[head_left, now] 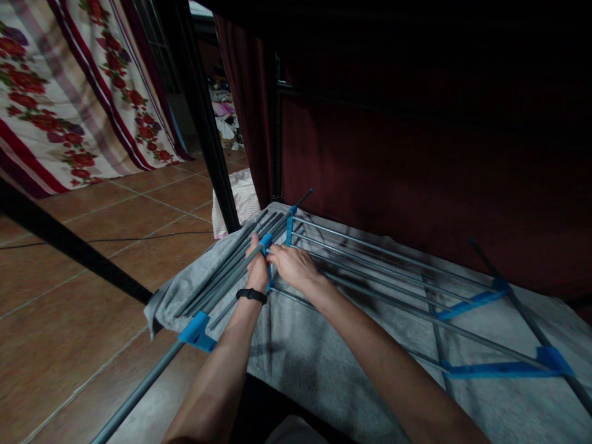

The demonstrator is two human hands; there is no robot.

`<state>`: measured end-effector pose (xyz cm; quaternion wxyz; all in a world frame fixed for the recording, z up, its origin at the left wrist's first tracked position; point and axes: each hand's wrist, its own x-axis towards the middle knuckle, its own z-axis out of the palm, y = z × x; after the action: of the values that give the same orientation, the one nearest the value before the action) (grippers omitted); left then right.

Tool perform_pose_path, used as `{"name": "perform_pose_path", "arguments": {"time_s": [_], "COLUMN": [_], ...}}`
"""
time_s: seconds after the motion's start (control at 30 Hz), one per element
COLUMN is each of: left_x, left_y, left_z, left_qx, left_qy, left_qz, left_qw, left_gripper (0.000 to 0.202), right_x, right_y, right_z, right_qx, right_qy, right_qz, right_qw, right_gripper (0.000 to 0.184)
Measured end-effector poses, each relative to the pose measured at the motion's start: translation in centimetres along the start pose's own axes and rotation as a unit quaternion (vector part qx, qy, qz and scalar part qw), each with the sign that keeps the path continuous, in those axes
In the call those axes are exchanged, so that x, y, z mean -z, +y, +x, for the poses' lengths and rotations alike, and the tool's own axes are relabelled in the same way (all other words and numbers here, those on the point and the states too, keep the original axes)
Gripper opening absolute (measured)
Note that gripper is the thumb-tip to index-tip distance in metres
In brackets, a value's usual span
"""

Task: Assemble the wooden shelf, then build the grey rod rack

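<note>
A rack frame of thin grey rods (416,313) and blue plastic brackets (502,370) lies across a grey blanket (319,364). My left hand (257,266), with a black band at its wrist, is closed around a grey tube at a blue connector (266,240). Right beside it, my right hand (292,265) is closed on the end of a rod at that connector; its fingertips are partly hidden. Several loose grey tubes (215,274) lie left of my hands. Nearer to me, another blue connector (197,332) sits on a long grey tube (139,391).
A dark metal post (203,117) and a slanting dark bar (69,240) stand left of the blanket. Dark red cloth (407,166) hangs behind. Beyond are a tiled floor (106,271) with a cable, a flowered curtain (87,92) and a striped cloth (238,197).
</note>
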<state>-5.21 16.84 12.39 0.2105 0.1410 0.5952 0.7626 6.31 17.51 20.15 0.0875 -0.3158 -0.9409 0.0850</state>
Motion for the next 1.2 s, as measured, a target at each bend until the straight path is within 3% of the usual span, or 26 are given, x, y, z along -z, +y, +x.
{"name": "perform_pose_path", "arguments": {"time_s": [0.73, 0.93, 1.2], "left_x": [-0.3, -0.7, -1.2], "left_y": [-0.1, 0.5, 0.5], "left_z": [-0.3, -1.0, -1.0], "left_qx": [-0.003, 0.039, -0.006], "left_qy": [0.021, -0.055, -0.069], "left_qz": [-0.007, -0.061, -0.083], "left_qw": [1.0, 0.996, 0.994], "left_gripper": [0.051, 0.054, 0.051], "right_x": [0.4, 0.8, 0.6], "right_y": [-0.3, 1.2, 8.1], "right_z": [-0.2, -6.6, -18.6], "right_qx": [0.001, -0.031, -0.115], "right_qy": [0.005, 0.11, 0.188], "right_qz": [-0.028, -0.06, -0.149], "right_qw": [1.0, 0.992, 0.964], "right_gripper": [0.033, 0.039, 0.036]}}
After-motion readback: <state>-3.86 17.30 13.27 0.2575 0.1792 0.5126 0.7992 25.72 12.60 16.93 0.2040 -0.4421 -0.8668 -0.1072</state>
